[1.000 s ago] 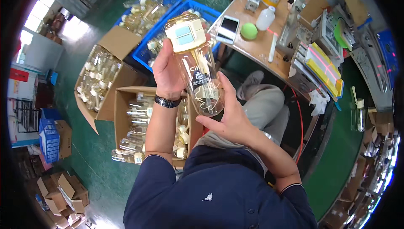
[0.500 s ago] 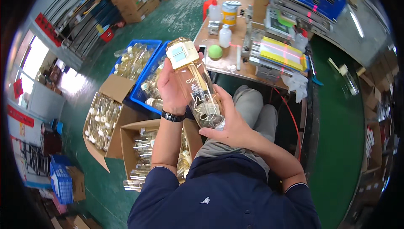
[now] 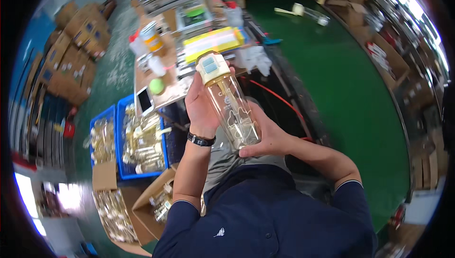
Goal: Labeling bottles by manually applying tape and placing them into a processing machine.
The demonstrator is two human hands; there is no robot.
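I hold a clear plastic drinking bottle [image 3: 232,108] with a cream-coloured flip lid up in front of me, lid pointing away. My left hand [image 3: 201,108], with a black watch at the wrist, wraps the bottle's upper side. My right hand [image 3: 265,137] cups the bottle's base from the right. Both hands grip the same bottle above my lap.
A cluttered workbench [image 3: 166,94] lies ahead with a phone [image 3: 144,100], a green ball [image 3: 157,86], small bottles and a yellow-green box. Blue crates [image 3: 124,165] and open cardboard boxes [image 3: 142,208] full of similar bottles stand at my left. Green floor [image 3: 350,78] stretches to the right.
My head has turned right, so the crates and boxes slid to the left of the view. The bottle stays held in both hands, now tilted more upright.
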